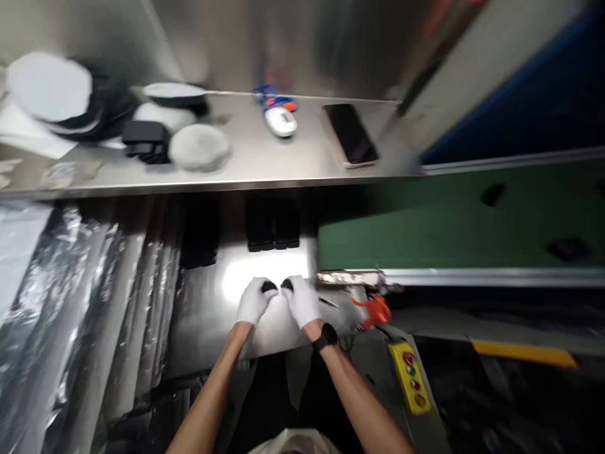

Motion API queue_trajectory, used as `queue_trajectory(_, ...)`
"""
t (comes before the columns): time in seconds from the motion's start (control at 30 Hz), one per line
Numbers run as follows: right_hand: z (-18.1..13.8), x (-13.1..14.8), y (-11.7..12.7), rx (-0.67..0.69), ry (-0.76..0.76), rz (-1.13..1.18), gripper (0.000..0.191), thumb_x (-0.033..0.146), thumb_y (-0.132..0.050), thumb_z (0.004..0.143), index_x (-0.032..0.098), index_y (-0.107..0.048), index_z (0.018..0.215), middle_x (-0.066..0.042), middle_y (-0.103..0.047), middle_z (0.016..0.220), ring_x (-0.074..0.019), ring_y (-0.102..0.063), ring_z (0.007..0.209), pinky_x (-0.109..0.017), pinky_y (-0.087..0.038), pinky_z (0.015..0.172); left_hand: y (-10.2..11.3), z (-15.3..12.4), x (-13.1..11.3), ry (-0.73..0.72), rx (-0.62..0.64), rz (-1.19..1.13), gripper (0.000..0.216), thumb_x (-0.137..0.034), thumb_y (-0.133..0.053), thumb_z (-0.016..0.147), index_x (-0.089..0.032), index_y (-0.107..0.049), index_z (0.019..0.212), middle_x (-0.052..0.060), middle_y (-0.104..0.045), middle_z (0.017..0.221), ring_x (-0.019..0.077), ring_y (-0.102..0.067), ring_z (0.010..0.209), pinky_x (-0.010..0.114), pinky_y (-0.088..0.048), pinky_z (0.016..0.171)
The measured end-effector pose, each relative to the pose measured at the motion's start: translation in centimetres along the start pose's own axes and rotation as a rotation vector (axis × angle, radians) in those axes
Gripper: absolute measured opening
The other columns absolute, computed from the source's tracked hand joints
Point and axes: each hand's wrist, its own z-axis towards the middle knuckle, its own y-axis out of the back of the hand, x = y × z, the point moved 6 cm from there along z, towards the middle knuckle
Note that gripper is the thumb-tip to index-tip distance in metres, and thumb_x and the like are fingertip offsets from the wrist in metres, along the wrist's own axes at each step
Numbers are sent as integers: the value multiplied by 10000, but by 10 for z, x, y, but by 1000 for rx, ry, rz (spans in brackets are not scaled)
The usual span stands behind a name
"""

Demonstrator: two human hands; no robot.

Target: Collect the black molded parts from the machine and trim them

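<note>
Both hands wear white gloves and are over the bright metal worktop (203, 321). My left hand (254, 299) is closed round a small black part (269, 286). A second small black part (287, 285) is gripped in my right hand (302, 300), whose wrist carries a black watch. The two parts are close together, with a narrow gap between the hands. Their exact kind is too small and blurred to tell. Just beyond the hands are stacked black pieces (273, 224), with more dark pieces (198, 236) to their left, in the shelf's shadow.
A metal shelf (255, 151) crosses above, bearing a phone (350, 135), a white device (280, 121) and a black adapter (145, 139). Plastic-wrapped sheets (104, 302) fill the left. Rightward lie a green conveyor belt (401, 233), an orange-red tool (375, 310) and a yellow button box (409, 377).
</note>
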Motion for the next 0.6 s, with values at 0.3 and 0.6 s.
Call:
queue_trajectory(0.3, -368, -215, 307, -405, -708, -217, 320, 427, -545, 1115, 295, -648, 1388, -107, -755, 1424, -320, -744, 1305, -472, -605, 1101, -24, -178, -36, 265, 210, -160, 525, -664, -712, 716, -293, -767, 1082, 66, -865, 1078, 454, -794, 1169, 633, -596, 1145)
queue_trajectory(0.6, -505, -410, 443, -75, -938, -552, 422, 332, -471, 1174, 101, -589, 1507, -233, -658, 1500, -301, -719, 1274, -365, -541, 1033, -167, -293, -269, 29, 432, -436, 549, -524, -895, 631, -253, -795, 1097, 69, -844, 1153, 358, -790, 1147, 528, -608, 1176)
